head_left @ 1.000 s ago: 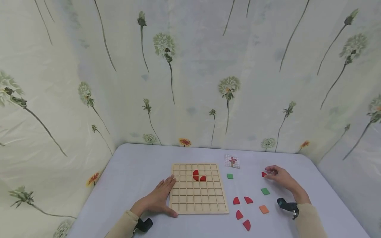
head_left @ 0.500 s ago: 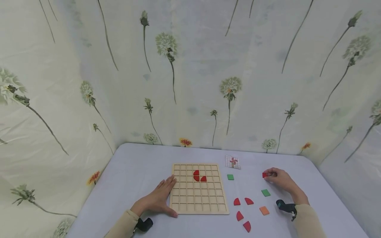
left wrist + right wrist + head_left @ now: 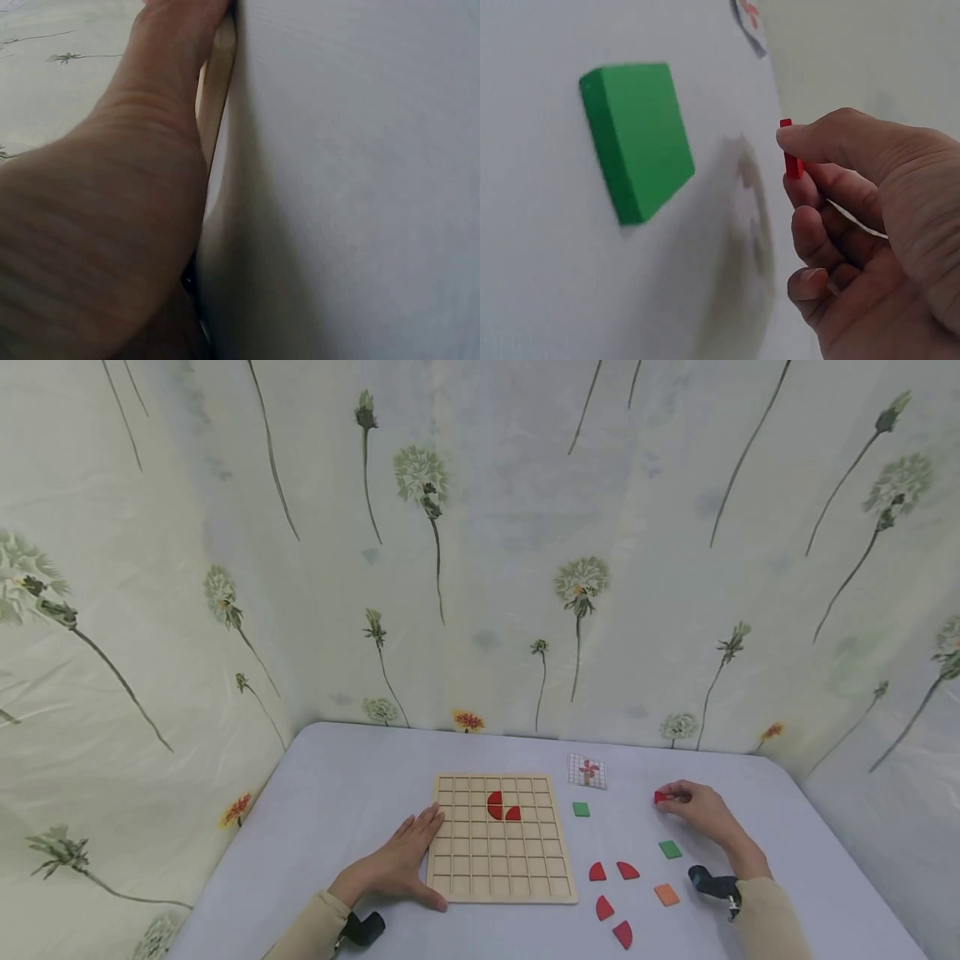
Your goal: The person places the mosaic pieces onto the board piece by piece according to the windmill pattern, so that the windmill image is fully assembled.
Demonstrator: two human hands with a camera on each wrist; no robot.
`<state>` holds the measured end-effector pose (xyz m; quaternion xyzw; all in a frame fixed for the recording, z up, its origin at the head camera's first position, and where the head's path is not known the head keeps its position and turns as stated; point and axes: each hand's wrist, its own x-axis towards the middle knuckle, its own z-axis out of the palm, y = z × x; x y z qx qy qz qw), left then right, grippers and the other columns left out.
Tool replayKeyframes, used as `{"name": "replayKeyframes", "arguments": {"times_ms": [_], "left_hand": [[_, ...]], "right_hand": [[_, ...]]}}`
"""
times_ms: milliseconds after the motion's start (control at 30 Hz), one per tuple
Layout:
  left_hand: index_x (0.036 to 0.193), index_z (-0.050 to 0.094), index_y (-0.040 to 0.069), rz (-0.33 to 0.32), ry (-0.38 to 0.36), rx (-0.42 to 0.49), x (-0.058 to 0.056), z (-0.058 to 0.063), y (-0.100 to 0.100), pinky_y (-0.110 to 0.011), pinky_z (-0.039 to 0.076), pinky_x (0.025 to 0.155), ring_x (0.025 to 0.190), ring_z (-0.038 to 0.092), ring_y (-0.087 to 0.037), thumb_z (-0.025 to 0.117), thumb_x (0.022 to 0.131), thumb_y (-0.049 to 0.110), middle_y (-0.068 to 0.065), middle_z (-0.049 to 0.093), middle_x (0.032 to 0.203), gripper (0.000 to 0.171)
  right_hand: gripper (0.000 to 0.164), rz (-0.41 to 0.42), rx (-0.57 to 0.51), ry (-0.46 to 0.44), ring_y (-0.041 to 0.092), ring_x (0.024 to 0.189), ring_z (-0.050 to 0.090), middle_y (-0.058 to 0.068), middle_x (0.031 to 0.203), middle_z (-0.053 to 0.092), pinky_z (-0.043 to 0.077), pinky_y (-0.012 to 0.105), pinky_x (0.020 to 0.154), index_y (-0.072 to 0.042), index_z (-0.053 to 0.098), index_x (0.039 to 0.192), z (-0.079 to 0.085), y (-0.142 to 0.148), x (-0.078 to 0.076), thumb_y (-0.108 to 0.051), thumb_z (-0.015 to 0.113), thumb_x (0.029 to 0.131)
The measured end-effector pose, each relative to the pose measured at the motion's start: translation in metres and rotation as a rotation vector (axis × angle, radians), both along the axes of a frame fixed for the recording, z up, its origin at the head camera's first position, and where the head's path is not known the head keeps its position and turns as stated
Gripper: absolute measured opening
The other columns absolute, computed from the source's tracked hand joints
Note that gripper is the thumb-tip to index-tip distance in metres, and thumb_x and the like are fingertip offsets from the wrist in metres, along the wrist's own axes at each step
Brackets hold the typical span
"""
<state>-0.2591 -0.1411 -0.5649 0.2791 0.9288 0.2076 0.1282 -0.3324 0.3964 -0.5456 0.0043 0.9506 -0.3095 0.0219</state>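
My left hand (image 3: 397,864) lies with spread, straight fingers along the left edge of the wooden grid board (image 3: 487,870). In the left wrist view the wrist and the board's side (image 3: 217,82) show, but most fingers are hidden. Two red quarter-circle tiles (image 3: 495,812) form a half circle in the board's upper cells, with another red tile (image 3: 513,814) just right of them. Over the table's right side, my right hand (image 3: 705,814) pinches a red tile (image 3: 794,166) between thumb and index finger, raised off the table. The other fingers are curled.
Several loose red quarter-circle tiles (image 3: 604,907) lie right of the board. One green square tile (image 3: 581,809) is beside the board, another green square tile (image 3: 670,849) near the right hand. An orange square tile (image 3: 667,894) lies below it. A printed pattern card (image 3: 577,768) lies behind.
My right hand has picked up the red tile from the table and moved slightly left with it. The left hand keeps its place at the board.
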Motion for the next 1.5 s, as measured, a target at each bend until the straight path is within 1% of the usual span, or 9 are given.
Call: {"name": "replayKeyframes", "arguments": {"times_ms": [100, 200, 400, 733, 833, 933, 1067, 1233, 1500], "left_hand": [[0.155, 0.006, 0.005, -0.004, -0.002, 0.003, 0.001, 0.000, 0.000, -0.047, 0.006, 0.124, 0.152, 0.002, -0.023, 0.072, 0.060, 0.077, -0.010, -0.001, 0.164, 0.136], [0.155, 0.007, 0.005, -0.010, 0.000, 0.007, 0.002, 0.000, -0.001, -0.047, 0.006, 0.123, 0.152, 0.003, -0.024, 0.072, 0.061, 0.076, -0.011, -0.001, 0.164, 0.135], [0.155, 0.007, 0.005, -0.011, 0.006, 0.001, 0.002, 0.000, -0.001, -0.047, 0.007, 0.123, 0.152, 0.003, -0.024, 0.072, 0.060, 0.077, -0.012, 0.000, 0.164, 0.136], [0.155, 0.006, 0.006, -0.007, 0.001, -0.005, 0.000, 0.003, 0.000, -0.047, 0.006, 0.124, 0.152, 0.001, -0.024, 0.071, 0.061, 0.077, -0.011, -0.002, 0.164, 0.135], [0.155, 0.006, 0.006, -0.007, 0.008, -0.007, 0.000, 0.003, 0.000, -0.046, 0.006, 0.124, 0.152, 0.002, -0.024, 0.071, 0.061, 0.077, -0.011, -0.001, 0.164, 0.135], [0.155, 0.006, 0.006, -0.007, 0.008, -0.004, 0.000, 0.002, 0.000, -0.046, 0.006, 0.124, 0.152, 0.002, -0.024, 0.071, 0.061, 0.077, -0.011, -0.002, 0.164, 0.135], [0.155, 0.006, 0.006, -0.011, 0.006, -0.002, 0.000, 0.001, -0.001, -0.046, 0.006, 0.124, 0.152, 0.002, -0.024, 0.071, 0.061, 0.077, -0.011, -0.002, 0.164, 0.135], [0.155, 0.006, 0.005, -0.015, 0.006, 0.008, 0.000, 0.001, -0.001, -0.047, 0.006, 0.124, 0.152, 0.001, -0.024, 0.071, 0.061, 0.077, -0.012, -0.003, 0.164, 0.136], [0.155, 0.006, 0.005, -0.021, 0.014, 0.011, 0.000, 0.000, -0.002, -0.047, 0.006, 0.123, 0.152, 0.001, -0.024, 0.071, 0.061, 0.077, -0.012, -0.003, 0.164, 0.136]], "right_hand": [[0.038, 0.014, -0.010, 0.010, 0.024, 0.088, 0.054, 0.015, 0.102, 0.064, 0.051, 0.030, 0.071, 0.002, 0.061, 0.114, 0.006, -0.011, -0.002, -0.024, 0.070, 0.088], [0.036, 0.039, -0.016, 0.041, 0.024, 0.087, 0.053, 0.012, 0.099, 0.063, 0.049, 0.026, 0.068, 0.000, 0.062, 0.113, 0.012, -0.025, -0.004, -0.024, 0.070, 0.088], [0.031, 0.076, -0.038, 0.058, 0.023, 0.088, 0.053, 0.009, 0.098, 0.063, 0.049, 0.025, 0.068, -0.005, 0.064, 0.111, 0.023, -0.057, -0.010, -0.024, 0.071, 0.087], [0.026, 0.178, -0.041, 0.097, 0.019, 0.085, 0.054, 0.004, 0.095, 0.065, 0.048, 0.027, 0.066, -0.007, 0.066, 0.106, 0.034, -0.108, -0.017, -0.020, 0.073, 0.084], [0.024, 0.217, -0.057, 0.105, 0.018, 0.084, 0.055, 0.004, 0.094, 0.066, 0.048, 0.026, 0.064, -0.007, 0.067, 0.104, 0.034, -0.121, -0.018, -0.018, 0.073, 0.084], [0.021, 0.241, -0.077, 0.089, 0.017, 0.082, 0.055, 0.002, 0.091, 0.066, 0.048, 0.025, 0.064, -0.008, 0.067, 0.101, 0.033, -0.135, -0.017, -0.017, 0.073, 0.083], [0.019, 0.278, -0.066, 0.068, 0.015, 0.081, 0.054, 0.000, 0.088, 0.064, 0.048, 0.024, 0.063, -0.010, 0.068, 0.100, 0.031, -0.152, -0.017, -0.016, 0.073, 0.083], [0.017, 0.336, -0.050, 0.069, 0.014, 0.080, 0.053, -0.001, 0.086, 0.063, 0.047, 0.023, 0.061, -0.010, 0.069, 0.097, 0.027, -0.171, -0.016, -0.014, 0.075, 0.082], [0.017, 0.357, -0.054, 0.027, 0.012, 0.079, 0.054, -0.003, 0.086, 0.063, 0.047, 0.022, 0.064, -0.012, 0.069, 0.096, 0.020, -0.194, -0.011, -0.013, 0.076, 0.081]]}}
